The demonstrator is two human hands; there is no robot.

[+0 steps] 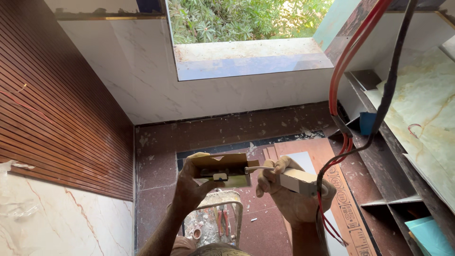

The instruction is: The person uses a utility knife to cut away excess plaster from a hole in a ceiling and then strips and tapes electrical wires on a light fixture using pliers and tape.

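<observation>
The left hand (189, 182) is gripping an opened cardboard box (222, 169), tilting its mouth toward the right hand (290, 196). That hand is clutching a white rectangular unit (297, 181), probably a driver, its white lead (258, 168) bridging to the box while red wires (343, 71) are hanging alongside.

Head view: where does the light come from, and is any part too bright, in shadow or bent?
Head view: daylight enters through the window, where the leaves look washed out; the sill shines pale and bluish; the floor is dimmer; the left hand with the box and the right hand with the white block are sharp; wall lines lean outward, wide-lens distortion.
</observation>
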